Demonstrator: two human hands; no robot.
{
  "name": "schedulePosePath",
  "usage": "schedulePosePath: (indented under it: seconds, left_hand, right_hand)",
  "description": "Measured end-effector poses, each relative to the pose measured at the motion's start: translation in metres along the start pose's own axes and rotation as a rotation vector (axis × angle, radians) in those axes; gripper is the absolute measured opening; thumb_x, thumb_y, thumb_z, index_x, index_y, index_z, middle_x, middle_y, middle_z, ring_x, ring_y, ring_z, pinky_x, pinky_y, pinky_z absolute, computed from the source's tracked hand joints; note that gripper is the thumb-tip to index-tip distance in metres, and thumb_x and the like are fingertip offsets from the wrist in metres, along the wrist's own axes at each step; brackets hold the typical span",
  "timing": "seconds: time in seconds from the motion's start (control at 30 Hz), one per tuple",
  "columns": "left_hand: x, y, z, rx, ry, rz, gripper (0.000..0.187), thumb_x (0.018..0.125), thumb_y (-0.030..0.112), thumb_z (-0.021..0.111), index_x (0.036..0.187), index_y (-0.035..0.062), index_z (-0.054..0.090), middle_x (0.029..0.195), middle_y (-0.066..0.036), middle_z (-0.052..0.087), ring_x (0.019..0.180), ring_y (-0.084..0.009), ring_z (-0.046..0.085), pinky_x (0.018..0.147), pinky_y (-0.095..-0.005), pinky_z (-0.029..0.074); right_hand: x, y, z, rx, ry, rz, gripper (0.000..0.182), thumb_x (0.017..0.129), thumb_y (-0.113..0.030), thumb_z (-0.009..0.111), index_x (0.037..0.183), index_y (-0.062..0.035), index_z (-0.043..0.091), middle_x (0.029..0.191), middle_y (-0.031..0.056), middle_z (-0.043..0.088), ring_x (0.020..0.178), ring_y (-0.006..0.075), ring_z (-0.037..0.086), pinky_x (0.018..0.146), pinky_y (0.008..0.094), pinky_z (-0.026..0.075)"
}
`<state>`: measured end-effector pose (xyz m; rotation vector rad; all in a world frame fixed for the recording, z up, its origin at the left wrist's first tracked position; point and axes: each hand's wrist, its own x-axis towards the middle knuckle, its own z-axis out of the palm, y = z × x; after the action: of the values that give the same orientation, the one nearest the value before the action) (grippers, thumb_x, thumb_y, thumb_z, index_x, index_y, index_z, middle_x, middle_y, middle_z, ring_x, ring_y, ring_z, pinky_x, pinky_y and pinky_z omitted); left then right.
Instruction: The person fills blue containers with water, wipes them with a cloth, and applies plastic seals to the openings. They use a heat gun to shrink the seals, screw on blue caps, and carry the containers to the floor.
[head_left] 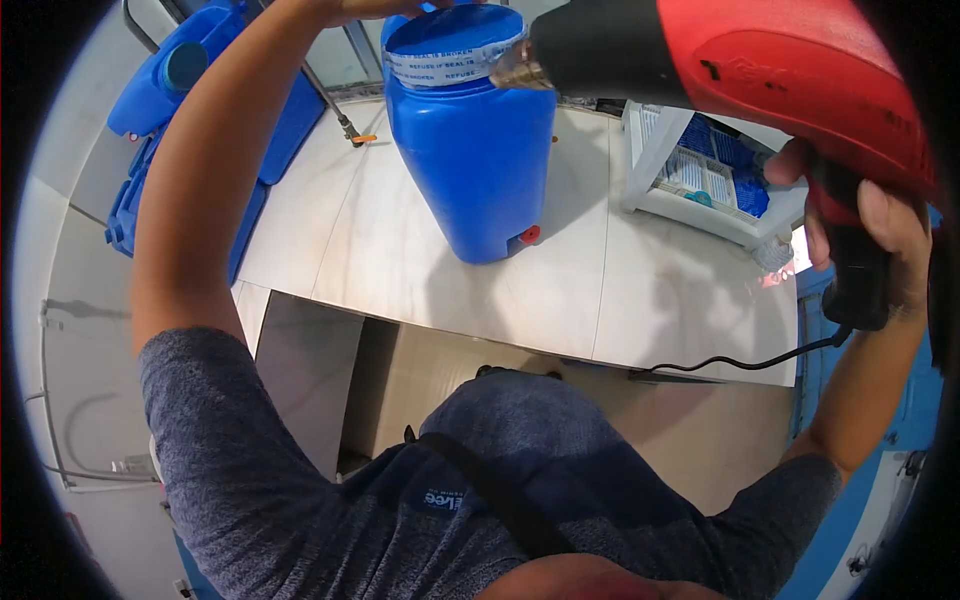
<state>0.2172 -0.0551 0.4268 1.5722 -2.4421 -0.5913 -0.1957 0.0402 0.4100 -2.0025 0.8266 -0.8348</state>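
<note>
A blue plastic water container (470,170) stands upright on the counter, with a small red tap (529,234) low on its side. Around its blue cap (455,30) runs a clear printed seal band (435,66). My right hand (875,215) grips the handle of a red and black heat gun (790,70). The metal nozzle (520,66) points at the seal band from the right, very close to it. At the top edge, my left hand (375,8) is by the container's cap, mostly cut off, so its grip is hidden.
More blue containers (185,70) stand at the left. A metal pipe with an orange-handled valve (362,138) comes down behind the counter (400,260). On the right is a white drawer rack (690,170) with blue pieces inside. The gun's black cord (740,360) crosses the counter's front edge.
</note>
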Motion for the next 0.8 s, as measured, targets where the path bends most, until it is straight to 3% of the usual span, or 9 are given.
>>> schedulePosePath:
  seconds: [0.17,0.23,0.37,0.43,0.57,0.67,0.73,0.8]
  left_hand:
    - [-0.010,0.011,-0.005,0.181,-0.011,-0.140,0.075,0.100,0.059,0.040,0.149,0.0027,0.034,0.144,-0.026,0.044,0.133,-0.0345,0.046,0.109,-0.0428,0.042]
    - [-0.022,0.011,-0.015,0.035,-0.105,-0.406,0.075,0.101,0.058,0.040,0.149,0.0018,0.032,0.141,-0.026,0.046,0.129,-0.0337,0.050,0.104,-0.0417,0.046]
    - [-0.018,-0.006,-0.010,0.081,0.011,-0.301,0.075,0.101,0.057,0.040,0.150,0.0013,0.030,0.138,-0.026,0.049,0.126,-0.0335,0.052,0.101,-0.0410,0.049]
    - [-0.016,-0.001,-0.006,0.110,0.100,-0.092,0.077,0.101,0.057,0.040,0.152,0.0011,0.027,0.138,-0.027,0.050,0.127,-0.0338,0.051,0.102,-0.0419,0.048]
    - [-0.013,0.000,-0.003,0.138,0.082,-0.077,0.078,0.101,0.059,0.039,0.151,0.0007,0.030,0.140,-0.027,0.049,0.130,-0.0338,0.050,0.103,-0.0425,0.047]
    - [-0.013,0.006,-0.006,0.330,0.083,-0.029,0.077,0.101,0.061,0.037,0.147,-0.0004,0.037,0.141,-0.026,0.049,0.132,-0.0340,0.047,0.104,-0.0430,0.046]
    - [-0.022,0.031,-0.003,0.222,0.017,-0.174,0.075,0.101,0.061,0.034,0.144,-0.0005,0.042,0.140,-0.025,0.050,0.132,-0.0354,0.048,0.105,-0.0428,0.044]
    - [-0.018,0.026,-0.004,0.324,0.026,-0.150,0.075,0.101,0.061,0.033,0.143,-0.0003,0.043,0.139,-0.026,0.051,0.130,-0.0357,0.050,0.104,-0.0432,0.045]
  right_hand:
    - [0.001,-0.002,-0.006,0.054,0.064,0.096,0.072,0.083,-0.043,0.062,0.129,0.0111,0.050,0.101,0.0224,0.066,0.049,0.0121,0.052,0.047,0.0234,0.041]
    - [-0.002,0.002,-0.002,-0.001,0.056,0.054,0.072,0.083,-0.043,0.063,0.129,0.0111,0.050,0.101,0.0224,0.066,0.049,0.0120,0.052,0.047,0.0235,0.042]
    - [-0.002,0.001,0.005,-0.113,0.017,0.026,0.072,0.083,-0.042,0.063,0.129,0.0110,0.050,0.102,0.0229,0.066,0.050,0.0121,0.053,0.048,0.0240,0.044]
    - [0.003,0.002,0.009,-0.032,0.062,0.014,0.069,0.085,-0.041,0.061,0.130,0.0108,0.050,0.103,0.0236,0.066,0.050,0.0126,0.053,0.047,0.0245,0.044]
    - [0.000,-0.003,0.006,-0.099,0.058,-0.039,0.069,0.086,-0.042,0.059,0.130,0.0107,0.050,0.105,0.0226,0.066,0.051,0.0124,0.053,0.047,0.0252,0.044]
    - [0.003,-0.002,0.005,-0.060,0.134,-0.036,0.068,0.088,-0.042,0.058,0.131,0.0103,0.049,0.106,0.0215,0.066,0.050,0.0120,0.053,0.047,0.0239,0.043]
    - [0.007,0.006,-0.002,0.025,0.197,-0.029,0.067,0.089,-0.041,0.056,0.132,0.0096,0.049,0.107,0.0209,0.066,0.050,0.0118,0.052,0.047,0.0227,0.042]
    - [0.007,0.007,-0.007,0.100,0.064,0.019,0.063,0.090,-0.039,0.055,0.131,0.0091,0.050,0.108,0.0200,0.067,0.050,0.0114,0.051,0.049,0.0230,0.043]
